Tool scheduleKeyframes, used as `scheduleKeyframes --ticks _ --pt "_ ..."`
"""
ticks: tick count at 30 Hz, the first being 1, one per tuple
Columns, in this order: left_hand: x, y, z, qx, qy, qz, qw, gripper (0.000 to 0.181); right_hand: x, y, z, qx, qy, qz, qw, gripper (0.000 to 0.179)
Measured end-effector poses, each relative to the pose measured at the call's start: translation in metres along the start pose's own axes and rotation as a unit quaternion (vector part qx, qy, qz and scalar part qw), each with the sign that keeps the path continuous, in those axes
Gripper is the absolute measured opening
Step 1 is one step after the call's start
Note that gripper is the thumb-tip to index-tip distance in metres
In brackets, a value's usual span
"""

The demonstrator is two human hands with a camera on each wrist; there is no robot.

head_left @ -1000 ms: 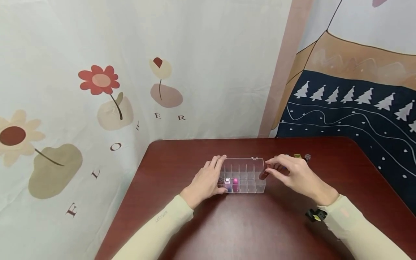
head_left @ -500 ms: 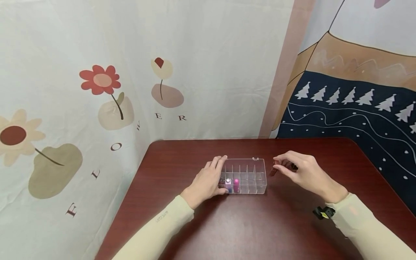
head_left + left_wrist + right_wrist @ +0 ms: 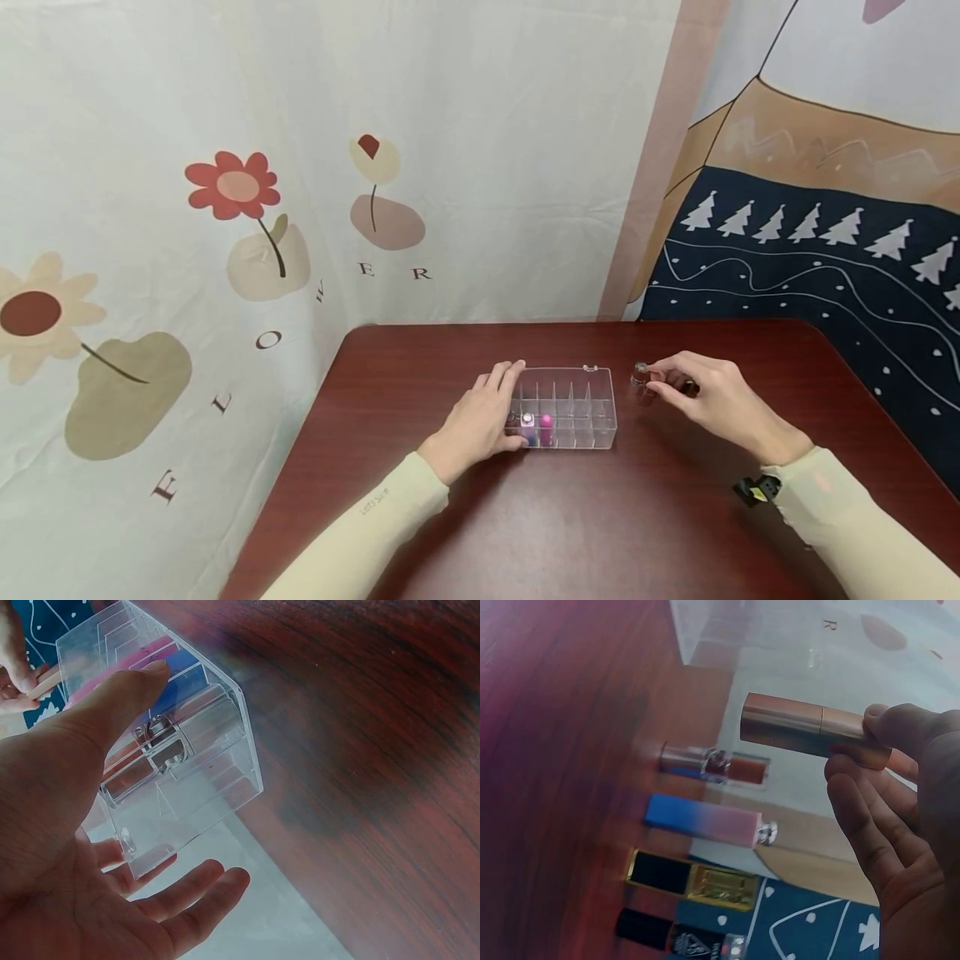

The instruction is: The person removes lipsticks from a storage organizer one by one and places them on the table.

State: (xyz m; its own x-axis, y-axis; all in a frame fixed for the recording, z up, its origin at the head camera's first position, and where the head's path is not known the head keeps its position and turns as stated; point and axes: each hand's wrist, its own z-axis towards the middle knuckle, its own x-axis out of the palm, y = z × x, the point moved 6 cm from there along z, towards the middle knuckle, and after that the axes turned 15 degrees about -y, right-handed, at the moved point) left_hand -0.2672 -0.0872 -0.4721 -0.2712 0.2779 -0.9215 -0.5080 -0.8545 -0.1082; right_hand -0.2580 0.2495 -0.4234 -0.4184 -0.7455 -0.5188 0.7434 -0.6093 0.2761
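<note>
A clear divided lipstick organizer (image 3: 577,412) stands on the table, and my left hand (image 3: 476,417) grips its left end. The left wrist view shows the thumb against the front wall. Lipstick tubes stand in the left front compartments: a pink one (image 3: 547,429), a blue and lilac one (image 3: 528,429), and one partly hidden by the hand. To the right of the organizer, my right hand (image 3: 708,400) pinches a copper-brown lipstick tube (image 3: 787,726) by one end, apart from the table. A clear-capped lipstick (image 3: 639,372) stands just beyond it.
In the right wrist view, more lipsticks stand in a row: a blue-to-pink one (image 3: 705,819), a black and gold one (image 3: 694,879) and a black printed one (image 3: 676,934). Behind the wooden table (image 3: 420,354) hangs a flower-printed curtain (image 3: 480,167).
My right hand has moved right, away from the organizer's right end, with the copper-brown lipstick tube still pinched. The clear-capped lipstick now shows beyond it. My left hand stays on the organizer.
</note>
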Motion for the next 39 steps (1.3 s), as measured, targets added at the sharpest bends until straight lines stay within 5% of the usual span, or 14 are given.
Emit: scheduleKeyframes --ticks 39 --pt "0.0 -0.004 -0.001 0.0 0.001 0.008 1.0 0.133 0.025 -0.026 -0.03 0.03 0.035 -0.027 0.9986 0.032"
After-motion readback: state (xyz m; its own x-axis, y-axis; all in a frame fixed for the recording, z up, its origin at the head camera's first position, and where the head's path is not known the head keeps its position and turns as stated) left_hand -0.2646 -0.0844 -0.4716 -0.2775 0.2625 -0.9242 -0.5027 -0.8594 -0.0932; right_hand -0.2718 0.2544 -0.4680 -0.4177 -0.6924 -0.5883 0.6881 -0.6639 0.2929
